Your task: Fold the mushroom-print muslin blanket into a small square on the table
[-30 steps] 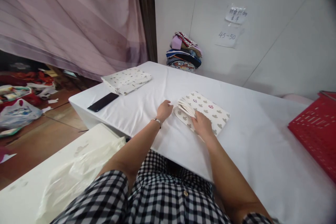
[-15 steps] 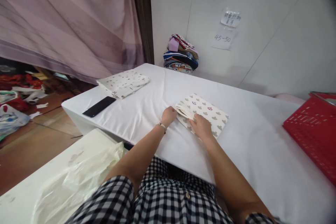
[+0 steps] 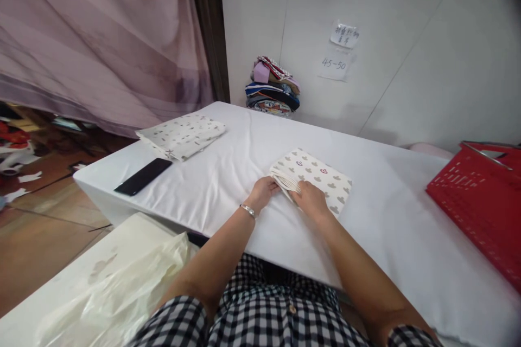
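Observation:
A folded white cloth (image 3: 331, 179) with a grey motif and two small dark and red prints lies on the white-covered table (image 3: 378, 217). Its layered edge faces me, a little lifted. My left hand (image 3: 262, 194) is closed at the left corner of that edge, with the fingertips partly hidden under the layers. Closer to the middle, my right hand (image 3: 311, 199) grips the stacked layers, its thumb and fingers around them. A second folded cloth (image 3: 185, 134), white with small dark prints, lies at the far left of the table.
A black phone-like slab (image 3: 143, 176) rests near the left table edge. At right stands a red basket (image 3: 480, 195). Piled folded fabrics (image 3: 272, 89) sit behind the table by the wall. A pale plastic bag (image 3: 130, 287) lies on a lower white surface (image 3: 77, 265) at my left.
The layers of the folded edge lie closer together now. My left hand has shifted slightly beneath the corner, and the right still grips the edge. The camera view has turned a little.

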Available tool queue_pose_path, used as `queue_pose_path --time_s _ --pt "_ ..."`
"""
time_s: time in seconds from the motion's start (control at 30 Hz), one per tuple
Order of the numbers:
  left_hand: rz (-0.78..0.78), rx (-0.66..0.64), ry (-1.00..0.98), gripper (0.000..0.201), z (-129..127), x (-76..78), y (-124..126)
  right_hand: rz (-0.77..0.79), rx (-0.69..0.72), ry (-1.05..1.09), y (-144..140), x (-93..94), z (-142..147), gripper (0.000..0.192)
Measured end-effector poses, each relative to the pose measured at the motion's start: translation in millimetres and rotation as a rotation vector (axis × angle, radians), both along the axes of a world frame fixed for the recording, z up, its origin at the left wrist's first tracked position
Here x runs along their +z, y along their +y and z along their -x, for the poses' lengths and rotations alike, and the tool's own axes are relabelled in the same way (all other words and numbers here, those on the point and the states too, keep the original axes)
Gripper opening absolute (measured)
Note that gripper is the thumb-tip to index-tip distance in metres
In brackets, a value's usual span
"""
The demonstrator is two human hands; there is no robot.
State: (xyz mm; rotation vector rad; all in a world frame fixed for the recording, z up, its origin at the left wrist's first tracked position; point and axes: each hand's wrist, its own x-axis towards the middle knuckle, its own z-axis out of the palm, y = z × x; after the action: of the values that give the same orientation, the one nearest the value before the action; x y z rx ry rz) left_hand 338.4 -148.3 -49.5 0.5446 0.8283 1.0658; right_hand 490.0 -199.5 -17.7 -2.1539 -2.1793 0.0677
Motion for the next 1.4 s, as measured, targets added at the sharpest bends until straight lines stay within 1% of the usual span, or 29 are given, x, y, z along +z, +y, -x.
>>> queue_pose_path --time_s 0.13,0.23,0.3,0.43,0.57,0.73,0.97,1.17,1.27,1.4 --pt "-0.001 -0.03 -0.071 0.02 2 -0.3 -4 -0.007 -0.008 -0.012 0 0.1 1 0.031" --pt "0.017 -0.002 -0.035 0.015 0 -4.9 -2 0.007 -0.002 -0.021 0 0.9 2 0.03" --pt "0.01 0.011 -0.011 0.015 -1 -6.6 0 0.02 -0.001 -0.029 1 1.4 2 0.03" --pt "-0.026 0.006 -0.02 0.023 -3 -4.2 -2 0.025 0.002 -0.035 2 1.4 2 0.03" --pt "0.003 -0.003 -0.027 0.022 -3 -2.1 -4 0.025 0.007 -0.039 2 -0.4 2 0.029" --pt "-0.015 0.053 0.016 0.016 -5 -5.3 -2 0.031 0.035 -0.036 4 -1.4 2 0.031" --pt "0.033 0.089 0.098 0.011 -5 -4.3 -1 0.015 0.091 0.008 11 4.1 8 0.031" --pt "0.04 0.091 0.141 0.01 -5 -4.1 1 0.018 0.135 0.082 22 -2.5 0 0.028" --pt "0.02 0.093 0.139 0.017 -4 -3.5 0 0.03 0.143 0.115 26 -3.6 -5 0.027" --pt "-0.021 0.09 0.09 0.049 -1 -3.7 -3 0.021 0.138 0.163 27 -1.4 -6 0.024"
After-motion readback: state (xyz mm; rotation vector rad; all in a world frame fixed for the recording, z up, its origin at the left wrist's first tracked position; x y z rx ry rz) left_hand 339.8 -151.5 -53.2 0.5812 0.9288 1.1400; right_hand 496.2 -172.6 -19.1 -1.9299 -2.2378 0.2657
